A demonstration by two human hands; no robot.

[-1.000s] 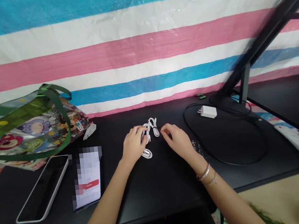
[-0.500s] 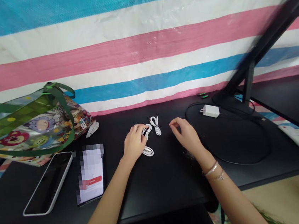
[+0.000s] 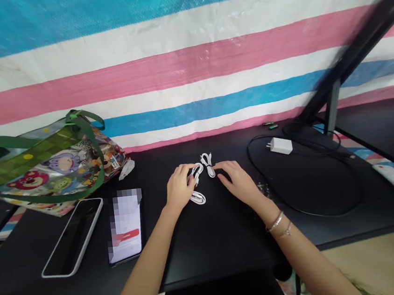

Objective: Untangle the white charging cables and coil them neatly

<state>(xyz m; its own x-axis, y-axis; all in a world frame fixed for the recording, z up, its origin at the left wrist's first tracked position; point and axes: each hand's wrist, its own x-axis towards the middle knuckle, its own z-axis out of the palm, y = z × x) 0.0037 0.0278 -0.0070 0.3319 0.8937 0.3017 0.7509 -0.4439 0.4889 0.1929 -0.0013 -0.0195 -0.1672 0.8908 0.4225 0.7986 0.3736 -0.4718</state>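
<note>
A coiled white cable lies on the black desk. My left hand rests on it, fingers curled around part of the bundle. A second small white cable bundle lies just behind. My right hand reaches toward that bundle, its fingertips at the bundle's right side and its fingers stretched forward. Two bracelets sit on my right wrist.
A white charger plug with a black cord loop lies to the right, near a black stand. A cartoon-print bag sits at the left, with a white-edged phone and a second phone in front of it.
My right hand drew away to the right and has come back left to the small cable bundle. My left hand has stayed on the coiled cable.
</note>
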